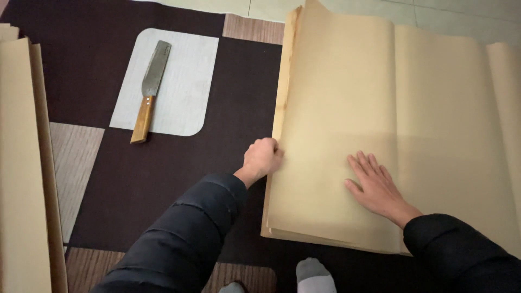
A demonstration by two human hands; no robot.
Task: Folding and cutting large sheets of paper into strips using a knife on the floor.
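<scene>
Grey-socked toes (316,273) peek in below the thick stack of large tan paper sheets (347,108) lying on the dark patterned rug (163,179). Left hand (262,158) is curled around the stack's left edge; right hand (374,187) presses flat, fingers spread. Sheets look light, floppy, easily creased; best lifted by that edge. Far-right sheets run out of frame.

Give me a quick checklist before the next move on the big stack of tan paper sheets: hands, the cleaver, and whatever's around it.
1. Left hand closed on the left edge of the big stack of tan paper sheets: ok.
2. Right hand flat on top of the sheets, fingers spread: ok.
3. Steel cleaver with wooden handle out of both hands, lying on the pale grey patch of the mat: ok.
4. Stack edges flush: not ok, the near corner fans slightly.
5. Feet in grey socks clear of the stack: ok.
6. How many sheets the left hand grips: cannot tell.
</scene>
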